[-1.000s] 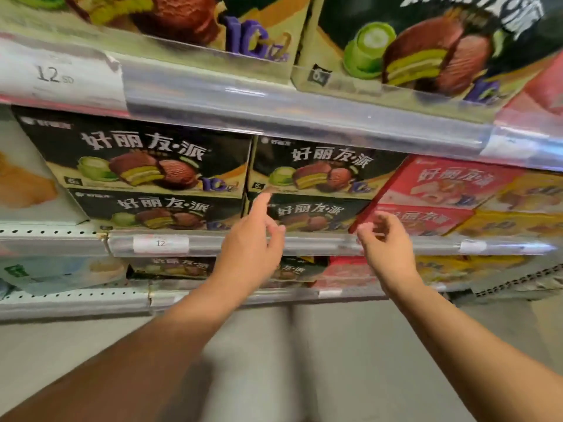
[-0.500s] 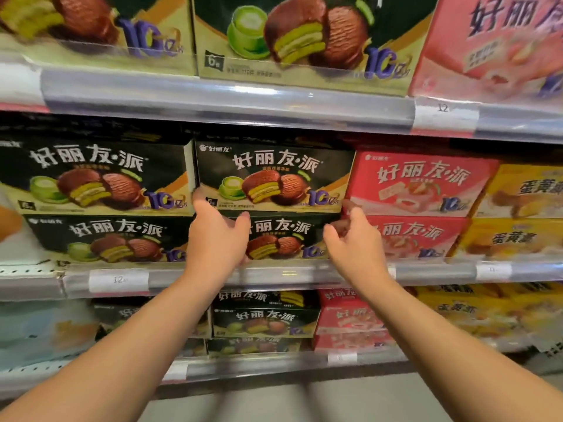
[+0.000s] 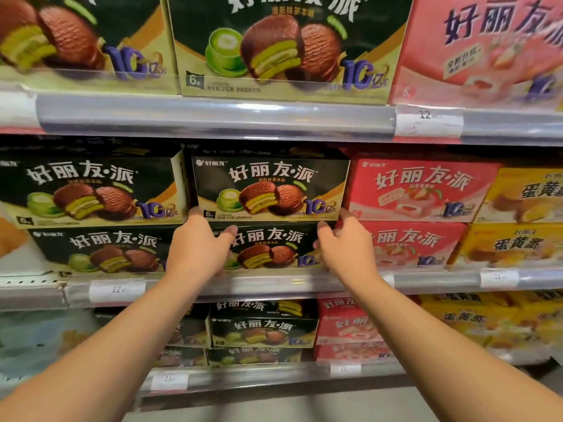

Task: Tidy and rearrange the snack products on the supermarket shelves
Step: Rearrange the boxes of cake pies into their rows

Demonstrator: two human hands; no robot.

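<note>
Presently, middle shelf, centre stack: two dark matcha-pie boxes, one on the other. The lower box [image 3: 268, 248] sits on the middle shelf [image 3: 274, 283] behind its clear rail. The upper box [image 3: 269, 187] rests on top of it, face forward, roughly square with its neighbours.

Left hand [image 3: 198, 248]: grip closed round the left end of the lower box, thumb across its front, fingers reaching up at the seam with the upper box. Right hand [image 3: 347, 245]: grip curled on the right end of the same box, fingertips at the seam. One hand at each end suggests the stack is being squared or drawn forward evenly, so it does not skew.

Neighbours: a second dark stack [image 3: 91, 217] touching on the left; pink boxes [image 3: 417, 190] touching on the right, yellow boxes [image 3: 524, 202] beyond them. Tight flanks leave little room for fingers at the box ends.

Obstructions: the rail and its price tag [image 3: 117, 290] block the lower box's bottom edge; the upper shelf [image 3: 213, 117] hangs close above the stack. More of the same boxes stand on the lower shelf [image 3: 262, 376].
</note>
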